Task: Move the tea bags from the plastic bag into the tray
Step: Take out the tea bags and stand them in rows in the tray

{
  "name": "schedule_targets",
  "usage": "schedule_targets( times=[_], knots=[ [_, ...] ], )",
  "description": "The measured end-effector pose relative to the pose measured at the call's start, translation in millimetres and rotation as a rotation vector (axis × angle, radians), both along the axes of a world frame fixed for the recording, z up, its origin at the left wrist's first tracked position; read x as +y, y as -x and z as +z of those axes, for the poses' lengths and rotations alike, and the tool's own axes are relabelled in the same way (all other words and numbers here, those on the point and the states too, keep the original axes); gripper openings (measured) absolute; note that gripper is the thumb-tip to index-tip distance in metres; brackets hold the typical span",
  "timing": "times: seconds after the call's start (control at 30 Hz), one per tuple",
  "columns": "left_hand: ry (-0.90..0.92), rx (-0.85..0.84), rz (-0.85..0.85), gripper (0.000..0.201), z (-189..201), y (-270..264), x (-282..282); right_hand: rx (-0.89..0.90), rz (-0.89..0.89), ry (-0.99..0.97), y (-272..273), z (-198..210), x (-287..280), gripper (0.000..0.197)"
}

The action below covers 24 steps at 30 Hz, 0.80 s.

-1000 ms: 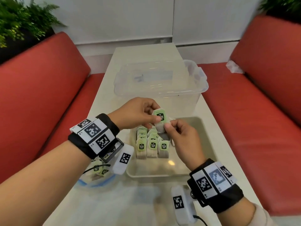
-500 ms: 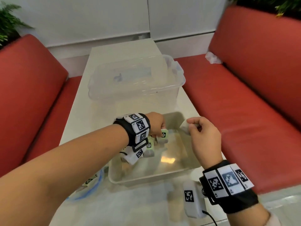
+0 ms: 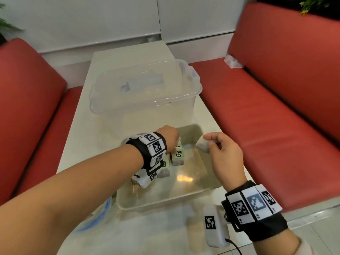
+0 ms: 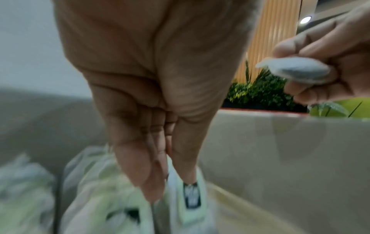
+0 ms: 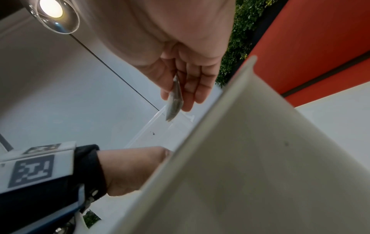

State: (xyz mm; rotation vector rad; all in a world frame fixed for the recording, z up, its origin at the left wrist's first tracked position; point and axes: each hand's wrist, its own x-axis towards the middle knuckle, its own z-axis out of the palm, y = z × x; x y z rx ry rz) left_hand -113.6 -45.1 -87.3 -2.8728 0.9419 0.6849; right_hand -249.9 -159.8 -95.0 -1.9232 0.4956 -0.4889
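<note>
1. Pinched between thumb and fingertips, a green-labelled tea bag stands in the left hand, now lowered into the tray from above it a second ago.
2. Right hand, drawn apart to the tray's right wall, pinches a plain tea bag.
3. More tea bags wait upright beside the left wrist; the plastic bag lies left of the tray.

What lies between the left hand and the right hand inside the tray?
In the head view, only bare tray floor lies between the left hand and the right hand; the tea bags stand below the left hand.
</note>
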Motion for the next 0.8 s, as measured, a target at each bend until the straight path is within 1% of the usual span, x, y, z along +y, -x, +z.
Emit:
schedule_targets(
  times=[0.07, 0.1, 0.17, 0.2, 0.23, 0.3, 0.4, 0.5, 0.57, 0.67, 0.8],
  knots=[
    [0.153, -0.002, 0.064, 0.021, 11, 0, 5, -0.036, 0.033, -0.052, -1, 1, 1, 0.029],
    [0.279, 0.048, 0.111, 0.025, 18, 2, 7, -0.058, 0.05, -0.076, -2, 3, 2, 0.032],
    [0.565, 0.272, 0.248, 0.037, 34, 11, 11, -0.095, 0.086, -0.119, -4, 5, 5, 0.037],
    [0.674, 0.4, 0.302, 0.04, 41, 16, 12, -0.107, 0.105, -0.137, -5, 7, 7, 0.038],
    [0.745, 0.49, 0.323, 0.04, 48, 21, 13, -0.116, 0.123, -0.152, -7, 8, 10, 0.038],
    [0.819, 0.568, 0.298, 0.03, 54, 27, 18, -0.126, 0.154, -0.155, -9, 11, 14, 0.037],
    [0.948, 0.602, 0.315, 0.003, 54, 28, 25, -0.155, 0.172, -0.161, -11, 16, 18, 0.035],
    [1.136, 0.686, 0.409, 0.006, 54, 29, 33, -0.187, 0.19, -0.218, -10, 22, 20, 0.037],
    [1.214, 0.726, 0.445, 0.007, 53, 29, 38, -0.208, 0.181, -0.194, -10, 23, 21, 0.041],
    [1.237, 0.742, 0.459, 0.007, 53, 30, 42, -0.275, 0.146, -0.174, -12, 24, 22, 0.038],
    [1.229, 0.759, 0.452, 0.008, 54, 33, 45, -0.342, 0.157, -0.14, -11, 28, 24, 0.039]
  ],
)
